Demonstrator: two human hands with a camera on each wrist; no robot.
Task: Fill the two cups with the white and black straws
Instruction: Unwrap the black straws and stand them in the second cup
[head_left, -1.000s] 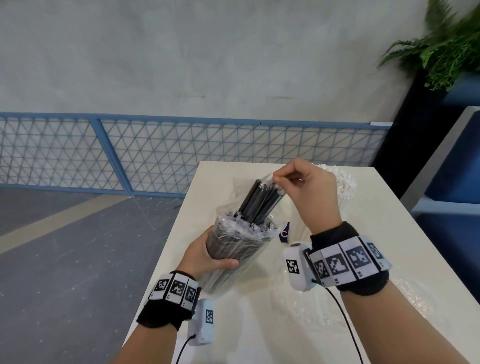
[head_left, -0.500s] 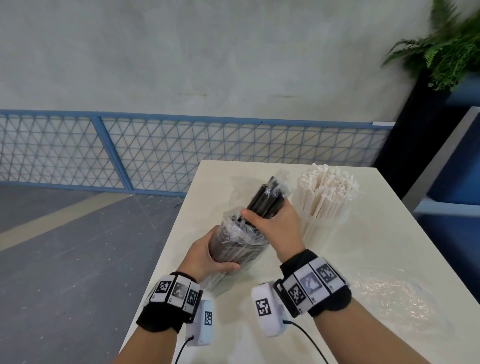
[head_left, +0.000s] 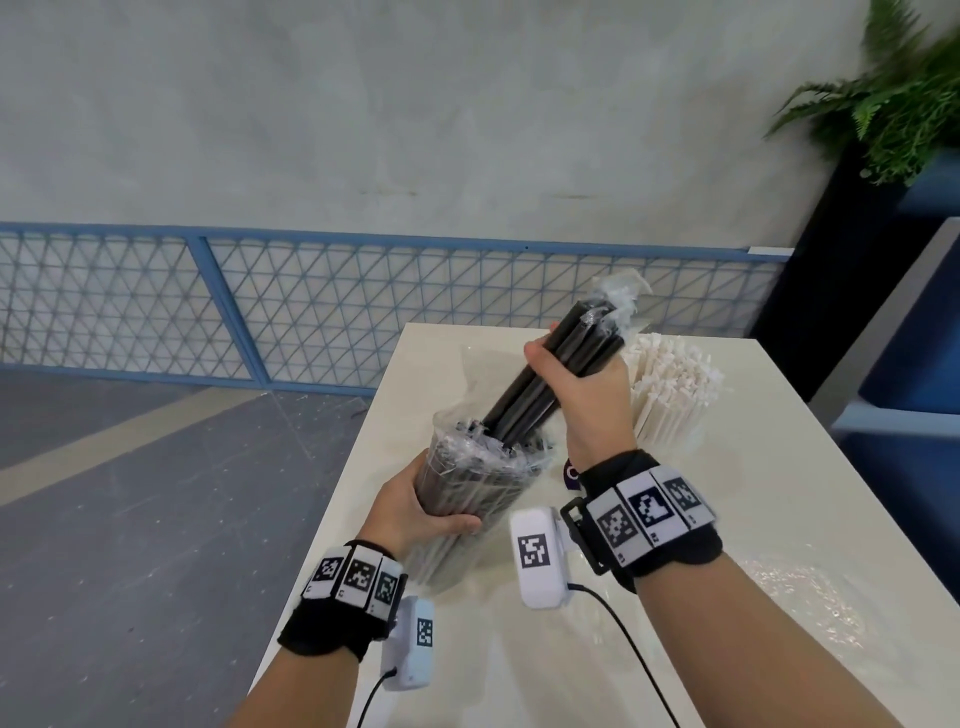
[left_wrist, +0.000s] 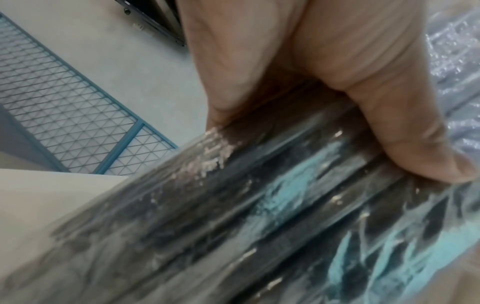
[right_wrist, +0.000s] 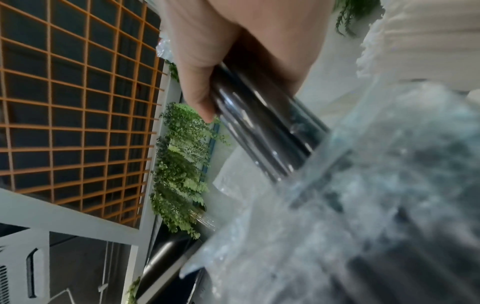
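Note:
My left hand (head_left: 415, 504) grips a clear plastic bag of wrapped black straws (head_left: 478, 483) held tilted over the table's left part; its thumb (left_wrist: 405, 131) presses the bag's plastic (left_wrist: 259, 205). My right hand (head_left: 576, 384) is closed round a bunch of black straws (head_left: 545, 384) that stick up and right out of the bag's mouth; these dark straws (right_wrist: 262, 131) run under my right hand (right_wrist: 207, 67). A cup packed with white straws (head_left: 670, 395) stands behind my right hand. A second cup is not visible.
The cream table (head_left: 779, 519) has its left edge close beside my left wrist. A crumpled clear plastic wrap (head_left: 810, 587) lies at the right. A small purple item (head_left: 570, 474) peeks out by my right wrist. A fern plant (head_left: 893, 98) stands at the far right.
My right hand dropped from pinching the straw tips to grasping the bunch, then pulled it up and right, farther out of the bag. The left hand kept its grip.

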